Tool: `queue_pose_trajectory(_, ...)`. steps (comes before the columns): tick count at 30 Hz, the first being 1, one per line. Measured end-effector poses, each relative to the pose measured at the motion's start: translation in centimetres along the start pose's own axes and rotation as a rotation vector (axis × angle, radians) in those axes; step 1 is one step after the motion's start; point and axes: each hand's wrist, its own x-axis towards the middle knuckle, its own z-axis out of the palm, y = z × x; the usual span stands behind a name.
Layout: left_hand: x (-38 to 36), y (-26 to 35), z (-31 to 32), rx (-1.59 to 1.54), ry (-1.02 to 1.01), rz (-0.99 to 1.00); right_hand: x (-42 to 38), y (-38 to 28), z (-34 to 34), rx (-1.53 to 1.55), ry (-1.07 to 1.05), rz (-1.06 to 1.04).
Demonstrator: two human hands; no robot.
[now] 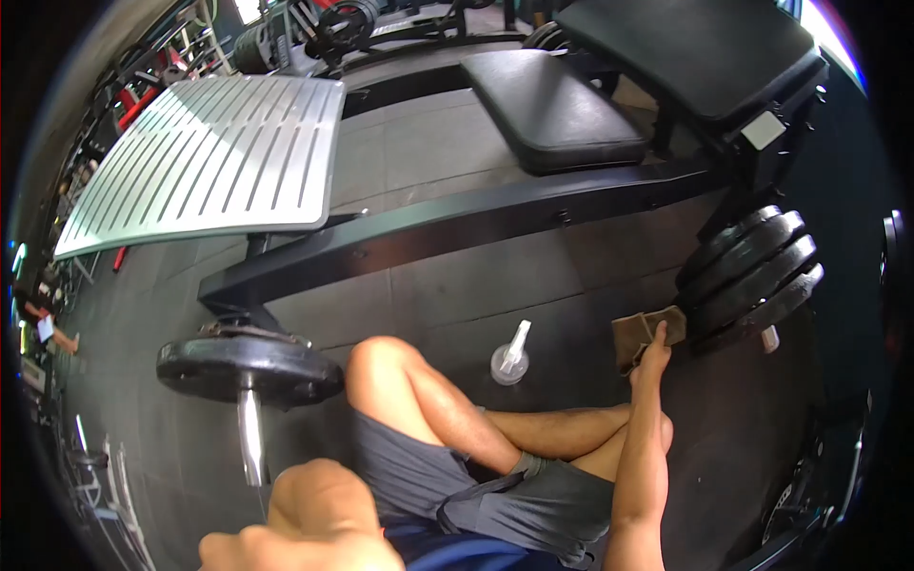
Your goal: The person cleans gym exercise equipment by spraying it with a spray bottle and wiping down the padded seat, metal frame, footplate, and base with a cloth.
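I sit cross-legged on the black rubber floor beside a leg-press machine. My right hand [653, 350] reaches forward and grips a brown cloth [632, 335], pressing it against the lower edge of a stack of black weight plates [752, 271] loaded on the machine's right side. My left hand [249, 550] sits low at the bottom edge, very close to the camera and partly cut off; its fingers cannot be made out. A clear spray bottle [511, 358] stands on the floor between my knee and the cloth.
Another black weight plate [249, 367] sits on a chrome sleeve to my left. The ribbed silver footplate [205, 152] rises at upper left, with the black seat pad [552, 105] and backrest [705, 48] at upper right. More gym equipment lines the far edges.
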Motion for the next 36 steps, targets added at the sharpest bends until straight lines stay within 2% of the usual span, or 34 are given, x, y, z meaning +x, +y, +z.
queue_pose_trajectory(1, 0.3, 1.5, 0.3, 0.12, 0.034, 0.034, 0.1, 0.2, 0.0, 0.012, 0.011, -0.051)
queue_pose_trajectory(2, 0.6, 2.7, 0.6, 0.244, 0.061, 0.064, 0.4, 0.4, -0.6, -0.009, 0.016, -0.015)
queue_pose_trajectory(3, 1.2, 2.9, 1.6, 0.205, 0.091, 0.136, 1.0, 0.5, -0.6, -0.018, 0.014, 0.018)
queue_pose_trajectory(4, 2.1, 2.0, 2.9, -0.038, 0.103, 0.276, 1.4, 0.6, -0.8, -0.029, -0.009, 0.026)
queue_pose_trajectory(6, 4.5, -0.2, 6.6, -1.0, -0.031, 0.592, 1.2, 0.3, -0.6, -0.038, 0.011, 0.06)
queue_pose_trajectory(7, 5.6, 0.0, 8.1, -1.31, -0.083, 0.654, 2.3, 0.7, -1.1, 0.001, -0.023, 0.127)
queue_pose_trajectory(10, 7.8, 1.5, 11.4, -1.821, -0.149, 0.816, 2.8, 1.1, -1.2, 0.008, -0.084, 0.085)
queue_pose_trajectory(11, 8.5, 2.3, 11.5, -2.047, -0.151, 0.863, 2.9, 1.2, -1.2, 0.004, -0.081, 0.085)
queue_pose_trajectory(12, 8.9, 2.8, 11.5, -2.139, -0.098, 0.888, 3.1, 1.3, -1.1, 0.0, -0.081, 0.084)
queue_pose_trajectory(15, 9.6, 4.2, 12.6, -2.243, 0.117, 1.056, 3.4, 1.4, -1.3, -0.008, -0.075, 0.071)
queue_pose_trajectory(18, 10.3, 5.1, 12.6, -2.323, 0.149, 1.278, 3.8, 1.5, -2.0, -0.026, -0.074, 0.053)
queue_pose_trajectory(19, 10.4, 4.9, 12.3, -2.315, 0.077, 1.35, 4.1, 1.6, -2.2, -0.034, -0.077, 0.045)
queue_pose_trajectory(20, 10.2, 4.1, 11.8, -2.231, -0.099, 1.366, 4.5, 1.8, -2.4, -0.036, -0.08, 0.036)
queue_pose_trajectory(21, 9.9, 3.2, 11.3, -2.132, -0.262, 1.373, 5.0, 1.7, -2.7, -0.045, -0.076, 0.036)
queue_pose_trajectory(22, 9.8, 2.8, 11.6, -1.935, -0.342, 1.424, 5.1, 1.7, -2.6, -0.052, -0.073, 0.037)
queue_pose_trajectory(23, 9.5, 2.9, 12.5, -1.936, -0.42, 1.458, 4.8, 1.2, -2.4, -0.09, -0.038, 0.084)
queue_pose_trajectory(25, 8.9, 3.1, 14.4, -1.93, -0.579, 1.514, 5.3, 2.0, -3.0, -0.061, -0.115, 0.109)
queue_pose_trajectory(28, 8.3, 2.3, 16.0, -1.985, -0.848, 1.466, 2.8, 0.5, -1.1, -0.051, -0.069, 0.029)
queue_pose_trajectory(31, 7.5, 0.0, 15.8, -2.112, -0.864, 1.331, 0.6, -1.5, 0.5, -0.074, -0.002, 0.039)
queue_pose_trajectory(36, 6.9, -4.7, 16.5, -1.857, -0.839, 1.24, 0.6, -1.0, 0.2, -0.066, 0.017, 0.106)
